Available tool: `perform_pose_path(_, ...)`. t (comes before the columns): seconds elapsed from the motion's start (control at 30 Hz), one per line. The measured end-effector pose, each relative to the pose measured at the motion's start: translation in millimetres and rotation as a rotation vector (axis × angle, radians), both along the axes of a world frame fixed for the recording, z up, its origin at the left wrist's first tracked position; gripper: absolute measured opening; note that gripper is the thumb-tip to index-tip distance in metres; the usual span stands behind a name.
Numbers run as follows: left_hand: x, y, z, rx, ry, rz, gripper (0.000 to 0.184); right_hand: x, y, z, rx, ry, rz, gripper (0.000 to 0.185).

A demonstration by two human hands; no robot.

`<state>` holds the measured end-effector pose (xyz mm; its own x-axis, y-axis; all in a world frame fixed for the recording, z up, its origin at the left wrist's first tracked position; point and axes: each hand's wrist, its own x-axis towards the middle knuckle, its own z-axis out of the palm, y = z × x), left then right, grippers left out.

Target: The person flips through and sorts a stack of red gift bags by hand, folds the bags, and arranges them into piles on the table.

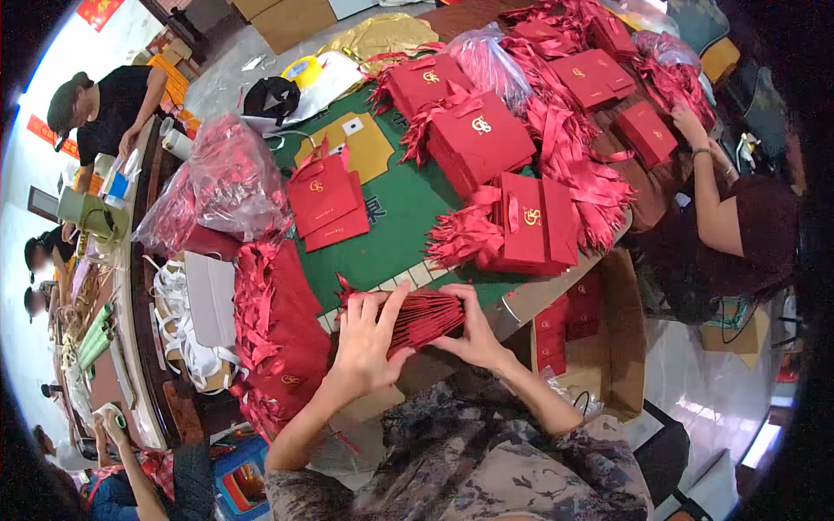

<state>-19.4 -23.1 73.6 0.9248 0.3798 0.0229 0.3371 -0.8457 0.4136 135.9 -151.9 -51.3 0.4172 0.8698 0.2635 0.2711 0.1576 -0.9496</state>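
A thick stack of folded red bags (426,319) stands edge-up at the near edge of the green table mat (347,260). My left hand (369,340) presses on its left side, fingers spread over the top edge. My right hand (473,330) holds the right end, thumb at the near side. Just beyond, a pile of red bags with gold print (552,221) lies with its ribbons to the left. Two red bags (328,201) overlap on the mat, farther left. Another heap of red bags with ribbons (278,339) is left of my left hand.
More red bag stacks (482,139) cover the far side. A plastic-wrapped bundle (234,174) sits at left. An open cardboard box (621,339) with red bags is below the right table edge. A co-worker's arm (717,191) reaches in at right; other people work at left.
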Motion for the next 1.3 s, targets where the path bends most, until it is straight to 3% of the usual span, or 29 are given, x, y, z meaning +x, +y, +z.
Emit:
perform_pose_path(0.3,0,-5,0,0.061,0.004,0.018,0.088,-8,-7,8,0.027,0.022,-0.072,0.097)
perform_pose_path(0.37,2,-5,1,0.064,-0.001,0.017,0.088,-12,-15,9,0.061,-0.204,-0.188,0.098)
perform_pose_path(0.73,6,-7,-1,0.127,-0.074,0.049,0.093,-17,-33,0,0.149,-0.32,-0.208,0.069)
perform_pose_path(1.3,8,-9,1,0.138,-0.133,0.042,0.09,-5,-26,24,0.131,-0.308,-0.215,0.07)
